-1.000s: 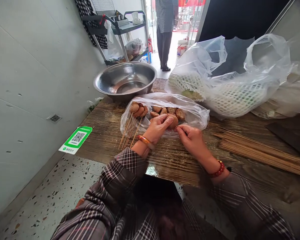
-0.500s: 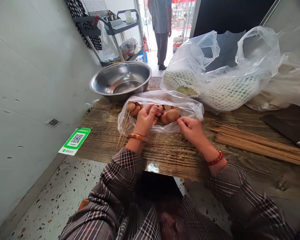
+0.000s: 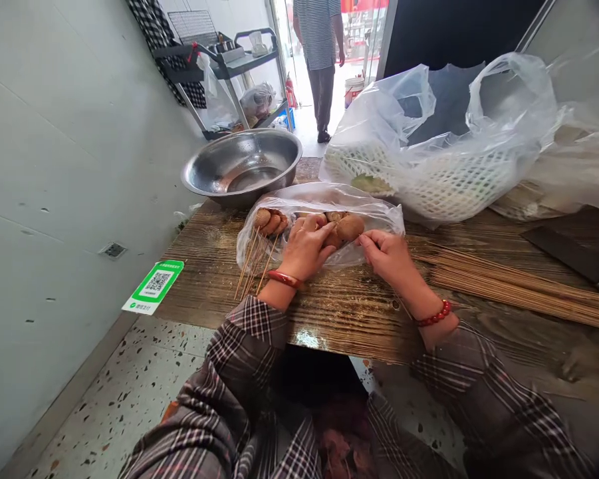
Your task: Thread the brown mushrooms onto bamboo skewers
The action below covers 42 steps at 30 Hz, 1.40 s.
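Note:
Brown mushrooms [image 3: 351, 227] lie in a clear plastic bag [image 3: 324, 193] on the wooden table. My left hand [image 3: 305, 247] reaches over them, fingers stretched onto the caps and thumb apart. Just right of the mushrooms, my right hand [image 3: 386, 256] is closed in a pinch; a thin bamboo skewer shows in part beneath its palm. At the bag's left end lie skewered mushrooms [image 3: 270, 221], their bamboo sticks [image 3: 249, 266] pointing toward me. What lies under my left fingers is partly hidden.
A steel basin [image 3: 242, 163] stands behind the bag. Large plastic bags [image 3: 459, 173] with net-wrapped produce sit back right. Loose bamboo skewers [image 3: 508, 283] and a dark-bladed knife [image 3: 568, 253] lie right. A QR card [image 3: 154, 286] is at the left edge. A person [image 3: 322, 66] stands by the doorway.
My left hand has gone from a pinch to stretched fingers over the mushrooms, turning palm down. The skewered mushrooms at left show more fully. My right hand stays nearly in place.

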Motion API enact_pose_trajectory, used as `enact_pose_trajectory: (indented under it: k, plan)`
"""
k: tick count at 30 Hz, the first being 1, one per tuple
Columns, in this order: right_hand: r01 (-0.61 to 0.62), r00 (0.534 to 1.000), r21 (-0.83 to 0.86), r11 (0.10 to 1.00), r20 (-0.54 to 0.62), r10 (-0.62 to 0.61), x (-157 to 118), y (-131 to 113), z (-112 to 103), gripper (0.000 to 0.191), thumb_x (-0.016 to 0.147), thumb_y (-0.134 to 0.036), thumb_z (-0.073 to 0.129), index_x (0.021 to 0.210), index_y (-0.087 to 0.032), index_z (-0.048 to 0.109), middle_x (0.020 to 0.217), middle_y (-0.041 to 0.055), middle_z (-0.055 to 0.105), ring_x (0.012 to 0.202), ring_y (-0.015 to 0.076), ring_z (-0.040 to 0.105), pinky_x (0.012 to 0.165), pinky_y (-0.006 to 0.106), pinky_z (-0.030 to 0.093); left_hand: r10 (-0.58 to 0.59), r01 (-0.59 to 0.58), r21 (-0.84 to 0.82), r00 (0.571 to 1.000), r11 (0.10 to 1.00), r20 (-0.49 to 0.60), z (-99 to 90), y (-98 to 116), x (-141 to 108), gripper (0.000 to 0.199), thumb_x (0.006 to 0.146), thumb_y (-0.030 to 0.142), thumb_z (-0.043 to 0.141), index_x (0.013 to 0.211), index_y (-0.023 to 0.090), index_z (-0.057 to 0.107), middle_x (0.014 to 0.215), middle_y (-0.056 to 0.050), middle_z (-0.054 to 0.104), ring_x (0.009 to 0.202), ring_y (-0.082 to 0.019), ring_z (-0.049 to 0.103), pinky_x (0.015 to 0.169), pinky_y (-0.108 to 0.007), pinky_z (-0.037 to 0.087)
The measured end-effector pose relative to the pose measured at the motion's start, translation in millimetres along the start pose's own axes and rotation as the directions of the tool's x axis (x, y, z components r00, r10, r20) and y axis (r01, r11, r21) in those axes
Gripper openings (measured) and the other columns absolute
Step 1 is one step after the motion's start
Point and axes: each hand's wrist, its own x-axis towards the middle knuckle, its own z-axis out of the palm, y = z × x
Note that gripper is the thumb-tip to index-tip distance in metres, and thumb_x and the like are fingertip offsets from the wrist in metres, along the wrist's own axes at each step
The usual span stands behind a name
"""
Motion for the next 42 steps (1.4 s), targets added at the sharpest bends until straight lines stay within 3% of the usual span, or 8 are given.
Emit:
enact_pose_trajectory:
  k: [6,11,13,16,18,21,30,42]
  plan:
    - [0.036,0.999,-0.013,0.999,0.017,-0.036,0.5,0.1,-0.1,0.033,0.092,-0.040,0.050,0.081,-0.018,0.072,0.051,-0.0017,0.053,0.056,0.0167,0.051,0.058,0.030,0.036,-0.003,0.002,0.024,0.999,1.000,0.037,0.5,6.5,1.3,0.028,0.082,0.022,0.071,0.109,0.018,0.070,0.132,-0.015,0.060,0.119,-0.035,0.053,0.104,-0.052,0.043]
    - [0.046,0.999,-0.003,0.999,0.022,-0.045,-0.2,-0.9,-0.7,0.034,0.092,-0.042,0.050,0.080,-0.018,0.072,0.050,-0.0020,0.052,0.054,0.0160,0.050,0.057,0.030,0.036,-0.201,0.172,-0.290,0.977,0.942,-0.075,1.9,-0.9,2.5,0.024,0.072,0.017,0.077,0.090,0.019,0.061,0.096,-0.006,0.068,0.094,-0.025,0.061,0.091,-0.044,0.050]
    - [0.038,0.999,0.000,0.999,0.031,-0.038,-1.4,-2.2,-0.7,0.035,0.092,-0.042,0.051,0.081,-0.017,0.072,0.050,-0.0020,0.052,0.052,0.0155,0.048,0.056,0.029,0.035,-0.349,0.250,-0.533,0.933,0.809,-0.092,1.4,-3.7,3.1,0.029,0.071,0.020,0.079,0.092,0.019,0.060,0.087,-0.003,0.066,0.083,-0.021,0.062,0.081,-0.037,0.052]
    - [0.014,0.998,0.018,1.000,0.061,-0.015,-4.4,-5.1,0.1,0.036,0.092,-0.043,0.051,0.084,-0.017,0.073,0.049,-0.0025,0.052,0.049,0.0145,0.047,0.053,0.029,0.034,-0.489,0.299,-0.855,0.870,0.424,0.062,-1.2,-5.7,3.6,0.036,0.073,0.029,0.080,0.102,0.018,0.063,0.086,-0.002,0.069,0.075,-0.017,0.066,0.066,-0.028,0.053]
    - [0.005,0.997,0.030,1.000,0.081,-0.008,-6.2,-6.4,1.0,0.038,0.093,-0.044,0.050,0.084,-0.016,0.074,0.049,-0.0028,0.051,0.047,0.0139,0.045,0.051,0.028,0.034,-0.515,0.307,-0.936,0.838,0.173,0.179,-3.3,-5.9,3.5,0.040,0.073,0.033,0.081,0.106,0.018,0.064,0.087,-0.003,0.071,0.072,-0.016,0.069,0.060,-0.025,0.052]
    - [-0.008,0.997,0.025,1.000,0.075,0.006,-6.5,-5.8,1.6,0.039,0.092,-0.045,0.051,0.083,-0.016,0.074,0.050,-0.0027,0.052,0.046,0.0133,0.045,0.050,0.028,0.033,-0.537,0.263,-0.965,0.816,0.015,0.214,-5.1,-6.6,3.4,0.037,0.073,0.033,0.082,0.101,0.017,0.063,0.087,-0.003,0.071,0.074,-0.015,0.071,0.063,-0.024,0.055]
    - [-0.143,0.988,0.086,0.986,0.074,0.136,-3.3,-1.8,1.8,0.041,0.088,-0.053,0.054,0.083,-0.016,0.071,0.049,-0.0039,0.052,0.038,0.0109,0.042,0.043,0.026,0.031,-0.496,0.194,-0.974,0.839,-0.117,0.226,-2.2,-11.3,5.2,0.030,0.075,0.022,0.080,0.095,0.016,0.058,0.095,-0.007,0.074,0.085,-0.016,0.073,0.081,-0.029,0.058]
    - [-0.090,0.982,0.133,0.987,0.176,0.066,-15.3,-13.3,8.8,0.044,0.091,-0.057,0.057,0.085,-0.016,0.073,0.052,-0.0038,0.053,0.039,0.0097,0.043,0.041,0.024,0.032,-0.523,0.242,-0.950,0.794,-0.195,0.309,-6.5,-9.2,5.9,0.021,0.088,0.025,0.073,0.099,0.015,0.059,0.092,-0.008,0.075,0.073,-0.014,0.073,0.059,-0.020,0.054]
